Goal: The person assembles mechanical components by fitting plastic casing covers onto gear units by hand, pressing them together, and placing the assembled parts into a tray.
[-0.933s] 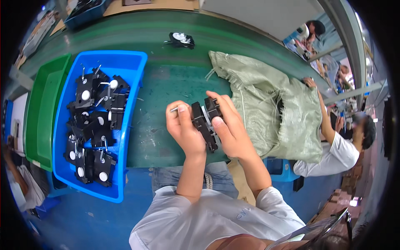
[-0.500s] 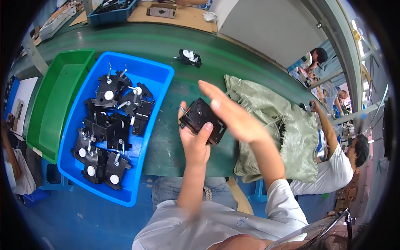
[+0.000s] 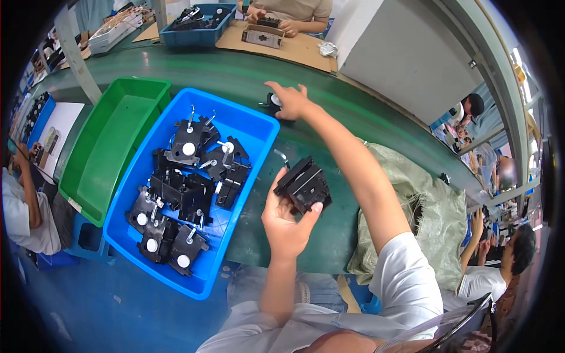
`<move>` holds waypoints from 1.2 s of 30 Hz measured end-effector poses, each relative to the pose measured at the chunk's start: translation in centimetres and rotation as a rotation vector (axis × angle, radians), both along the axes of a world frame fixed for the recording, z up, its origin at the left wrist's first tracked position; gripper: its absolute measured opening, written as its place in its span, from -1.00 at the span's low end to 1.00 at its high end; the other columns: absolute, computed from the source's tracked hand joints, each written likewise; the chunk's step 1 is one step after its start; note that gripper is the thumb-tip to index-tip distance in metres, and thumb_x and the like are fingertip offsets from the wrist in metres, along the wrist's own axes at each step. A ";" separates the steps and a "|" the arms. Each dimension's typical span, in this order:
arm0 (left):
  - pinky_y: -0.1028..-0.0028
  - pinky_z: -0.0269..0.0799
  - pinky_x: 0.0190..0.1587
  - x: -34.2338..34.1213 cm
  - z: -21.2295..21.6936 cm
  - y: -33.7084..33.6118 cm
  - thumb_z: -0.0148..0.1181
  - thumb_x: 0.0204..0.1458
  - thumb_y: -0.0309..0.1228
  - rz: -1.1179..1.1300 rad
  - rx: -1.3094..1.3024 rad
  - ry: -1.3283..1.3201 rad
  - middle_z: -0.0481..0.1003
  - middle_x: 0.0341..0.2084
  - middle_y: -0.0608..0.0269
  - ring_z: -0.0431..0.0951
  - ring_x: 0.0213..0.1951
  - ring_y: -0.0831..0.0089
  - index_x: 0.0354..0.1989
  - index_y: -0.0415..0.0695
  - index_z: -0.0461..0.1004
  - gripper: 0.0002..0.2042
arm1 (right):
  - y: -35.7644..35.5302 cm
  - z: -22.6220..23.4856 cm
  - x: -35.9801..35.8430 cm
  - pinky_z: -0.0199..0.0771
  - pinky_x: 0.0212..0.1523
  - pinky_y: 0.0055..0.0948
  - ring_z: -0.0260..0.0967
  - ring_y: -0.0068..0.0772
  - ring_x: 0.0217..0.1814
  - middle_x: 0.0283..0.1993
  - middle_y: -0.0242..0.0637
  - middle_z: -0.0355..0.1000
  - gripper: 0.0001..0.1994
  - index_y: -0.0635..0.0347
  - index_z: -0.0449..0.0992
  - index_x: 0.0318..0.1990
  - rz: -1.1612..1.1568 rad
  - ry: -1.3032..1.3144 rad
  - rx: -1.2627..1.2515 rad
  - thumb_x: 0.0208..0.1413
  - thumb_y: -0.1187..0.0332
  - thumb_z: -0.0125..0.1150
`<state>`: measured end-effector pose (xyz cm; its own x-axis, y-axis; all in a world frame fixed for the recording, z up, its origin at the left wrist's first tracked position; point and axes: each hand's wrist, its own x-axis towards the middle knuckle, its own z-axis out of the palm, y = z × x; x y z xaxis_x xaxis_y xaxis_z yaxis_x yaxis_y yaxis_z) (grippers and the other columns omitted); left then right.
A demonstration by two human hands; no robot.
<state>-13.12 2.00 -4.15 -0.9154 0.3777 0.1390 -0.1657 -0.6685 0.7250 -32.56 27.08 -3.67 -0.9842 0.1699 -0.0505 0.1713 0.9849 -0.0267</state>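
Observation:
My left hand [image 3: 286, 226] grips a black plastic mechanism [image 3: 306, 187] above the front of the green table, thumb on its near side. A bent metal rod sticks up from the mechanism's far left corner. Farther out, my right hand [image 3: 288, 101] reaches over a second black mechanism with a white disc [image 3: 273, 100]. Its fingers are spread and partly cover that piece. To the left, a blue bin [image 3: 260, 141] holds several similar black mechanisms [image 3: 187, 147] with white discs and bent rods.
An empty-looking green bin [image 3: 112, 150] stands left of the blue one. A woven sack [image 3: 438, 220] lies at the right. Across the green table [image 3: 318, 229], a person [image 3: 300, 23] works by a small cardboard box [image 3: 262, 36] and a dark blue bin [image 3: 197, 35]. Others sit at both sides.
My right hand has left the mechanism in my left hand and stretched forward to the one lying farther away. The held mechanism is now turned differently. The whole view has shifted.

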 end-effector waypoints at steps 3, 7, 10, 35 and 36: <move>0.44 0.51 -0.08 -0.3 -0.6 -0.6 0.32 -0.15 -0.69 0.077 -0.126 0.082 0.52 -0.07 -0.01 0.57 -0.16 0.32 0.25 -0.34 0.23 -0.31 | -1.6 1.8 1.9 -0.11 0.32 0.29 0.43 0.02 0.04 -0.05 -0.27 0.56 -0.10 -0.26 0.07 0.36 -0.022 -0.055 -0.048 -0.21 0.33 0.42; 0.45 0.53 -0.18 -0.2 -1.4 -0.4 0.32 -0.14 -0.67 0.198 -0.256 0.230 0.57 -0.21 0.01 0.59 -0.27 0.33 0.12 -0.38 0.36 -0.45 | -2.9 3.4 8.5 -0.10 0.33 0.26 0.41 0.01 0.07 -0.08 -0.24 0.55 -0.06 -0.24 0.07 0.36 0.017 -0.114 -0.015 -0.27 0.38 0.43; 0.49 0.50 -0.13 0.4 -1.0 0.0 0.32 -0.15 -0.70 0.149 -0.238 0.289 0.55 -0.18 -0.01 0.57 -0.22 0.35 0.05 -0.39 0.36 -0.49 | -3.1 3.8 13.7 -0.11 0.34 0.25 0.39 0.02 0.08 -0.08 -0.24 0.54 -0.11 -0.19 0.13 0.35 0.012 -0.129 -0.022 -0.25 0.43 0.38; 0.23 0.34 0.03 -1.0 -4.0 2.6 0.13 -0.03 -0.54 0.298 -1.054 0.641 0.50 -0.16 0.05 0.43 -0.08 0.07 0.01 -0.22 0.45 -0.64 | -10.3 3.7 7.5 0.51 -0.18 -0.43 0.47 -0.31 -0.25 -0.18 -0.16 0.56 -0.53 0.28 0.51 0.06 -0.132 0.552 -0.861 0.07 0.15 0.22; 0.22 0.34 0.03 -0.6 -4.1 2.2 0.13 -0.02 -0.53 0.295 -1.137 0.668 0.50 -0.16 0.06 0.42 -0.07 0.07 -0.01 -0.22 0.47 -0.66 | -10.7 4.0 9.0 0.50 -0.19 -0.44 0.47 -0.33 -0.26 -0.19 -0.18 0.56 -0.55 0.26 0.51 0.06 -0.082 0.588 -0.819 0.07 0.17 0.20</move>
